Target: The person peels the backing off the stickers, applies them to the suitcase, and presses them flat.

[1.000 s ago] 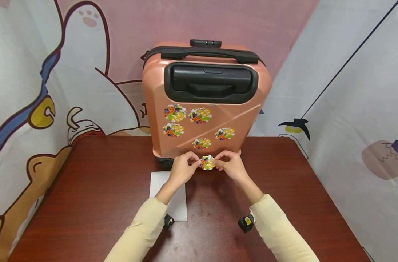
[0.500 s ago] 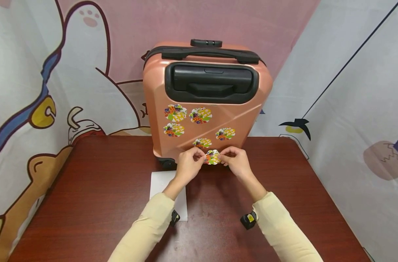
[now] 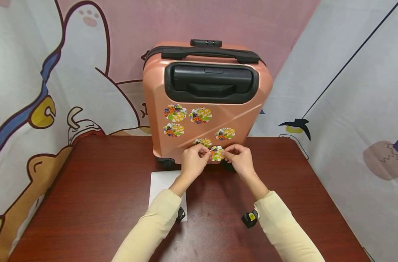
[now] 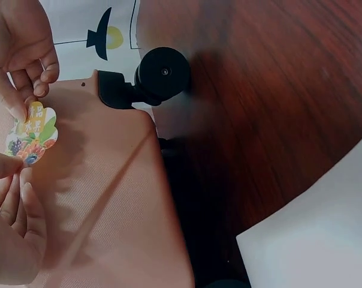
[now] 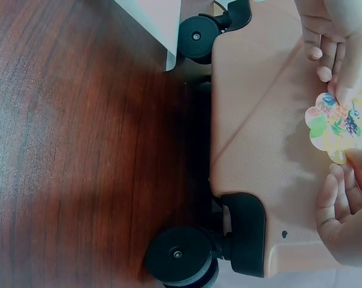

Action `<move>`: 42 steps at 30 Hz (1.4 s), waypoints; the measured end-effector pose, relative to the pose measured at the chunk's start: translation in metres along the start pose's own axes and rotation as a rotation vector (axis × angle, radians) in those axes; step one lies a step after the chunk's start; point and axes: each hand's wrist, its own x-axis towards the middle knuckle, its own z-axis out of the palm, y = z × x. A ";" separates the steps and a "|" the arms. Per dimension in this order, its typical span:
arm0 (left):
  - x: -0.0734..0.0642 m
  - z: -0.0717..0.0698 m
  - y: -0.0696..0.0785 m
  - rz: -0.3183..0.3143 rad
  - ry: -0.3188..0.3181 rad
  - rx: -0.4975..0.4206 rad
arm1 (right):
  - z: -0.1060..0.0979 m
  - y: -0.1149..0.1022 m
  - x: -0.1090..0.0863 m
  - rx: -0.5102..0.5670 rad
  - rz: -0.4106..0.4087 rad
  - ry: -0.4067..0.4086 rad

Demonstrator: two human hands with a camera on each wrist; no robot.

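Between my two hands is a flower-shaped sticker (image 3: pixel 216 154) printed with colourful fruit. My left hand (image 3: pixel 194 160) pinches its left edge, and my right hand (image 3: pixel 241 160) pinches the right edge. The sticker is in front of the lower part of a rose-coloured suitcase (image 3: pixel 238 112); in the left wrist view the sticker (image 4: pixel 48 135) appears just off the shell, with shadows below. Several like stickers are on the suitcase, among them one at the upper left (image 3: pixel 175 113) and one at the right (image 3: pixel 225 134). Another, just above my left fingers, is partly hidden.
The suitcase stands at the back of a dark red wooden table (image 3: pixel 87 196), its black wheels (image 5: pixel 180 255) towards me. A white sheet (image 3: pixel 159 183) lies under my left forearm. A cartoon-printed cloth (image 3: pixel 333 91) hangs behind and at both sides.
Both hands have moved up and slightly right with the sticker, from below the suitcase's bottom edge to in front of its lower face. The suitcase and the stickers on it stay put.
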 end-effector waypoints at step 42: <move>0.006 0.023 0.010 0.072 0.211 0.181 | 0.000 -0.006 0.005 -0.133 -0.001 0.181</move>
